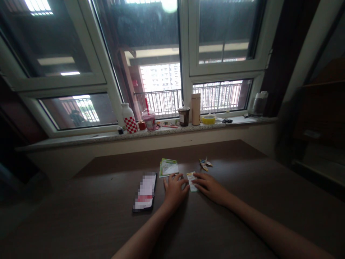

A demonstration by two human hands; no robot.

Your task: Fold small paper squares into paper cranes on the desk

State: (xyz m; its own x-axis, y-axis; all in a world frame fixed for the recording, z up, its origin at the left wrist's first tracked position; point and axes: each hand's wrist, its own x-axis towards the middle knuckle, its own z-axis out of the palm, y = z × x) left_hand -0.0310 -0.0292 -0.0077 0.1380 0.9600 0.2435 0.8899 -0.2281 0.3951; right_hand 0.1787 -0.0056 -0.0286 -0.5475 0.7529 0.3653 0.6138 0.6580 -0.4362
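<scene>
A small printed paper card (192,182) lies flat on the dark brown table (94,230). My right hand (210,187) rests over its right edge, fingers stretched out and touching it. Just left of the card, my left hand (175,190) lies on the table with its fingers spread, holding nothing. Beyond the left hand is a small stack of green-and-white printed papers (169,167), its near edge close to the fingertips. A folded paper figure (206,163) with pointed ends sits past the right hand. Left of my left hand lies a phone (145,192) with a blurred screen.
Behind the table runs a stone windowsill (107,136). On it stand a checkered white bottle (129,118), a pink drink cup (149,120), a dark drink cup (184,117), a tan flask (196,109), yellow tape (208,119), black scissors (227,121) and a clear jug (260,104).
</scene>
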